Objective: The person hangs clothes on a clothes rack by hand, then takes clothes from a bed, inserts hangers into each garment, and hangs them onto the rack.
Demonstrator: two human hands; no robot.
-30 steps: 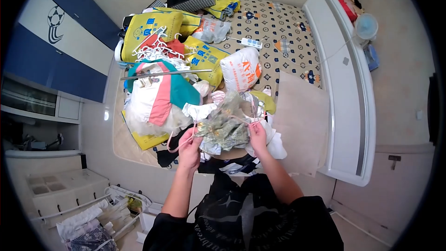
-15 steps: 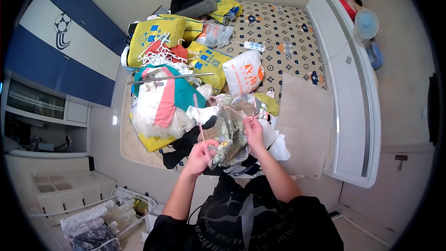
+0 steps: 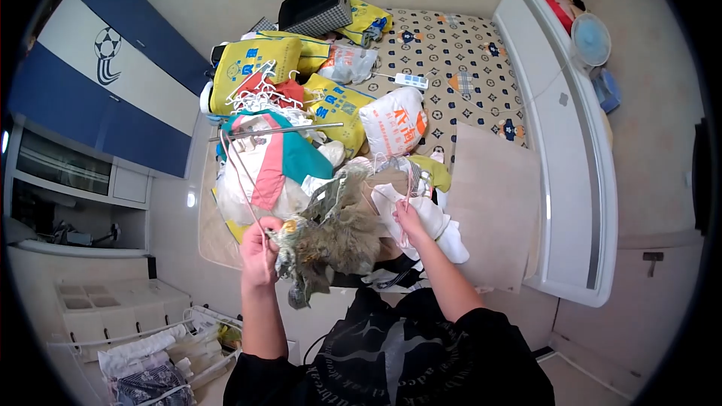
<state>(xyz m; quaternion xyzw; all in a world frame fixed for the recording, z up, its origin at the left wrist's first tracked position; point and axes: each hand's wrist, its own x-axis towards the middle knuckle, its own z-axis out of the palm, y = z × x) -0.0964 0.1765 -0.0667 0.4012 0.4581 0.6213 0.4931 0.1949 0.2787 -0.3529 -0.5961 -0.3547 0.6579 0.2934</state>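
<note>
My left hand [image 3: 259,259] is closed on the edge of a grey-green patterned garment [image 3: 338,229] with a fuzzy brownish side, which hangs between my hands over the bed. From the same hand a thin pink piece [image 3: 239,173], looking like a clothes hanger seen nearly edge-on, sticks up. My right hand [image 3: 410,224] is closed around another slim pink piece [image 3: 411,186], probably a hanger too, in front of a white cloth [image 3: 440,233]. Its fingertips partly hide what they grip. Dark and striped clothes [image 3: 395,274] lie beneath.
A white, pink and green garment [image 3: 271,158] lies at left under a metal rod [image 3: 301,129]. White hangers [image 3: 263,94], yellow bags [image 3: 252,64], a white plastic bag [image 3: 395,120], a black basket [image 3: 316,6] and a power strip [image 3: 411,81] are behind. The white bed end [image 3: 560,135] borders the right.
My left hand has moved left and pulled the garment out wider, exposing its fuzzy side. The pink piece in it now leans left. My right hand has dropped slightly, apart from the garment.
</note>
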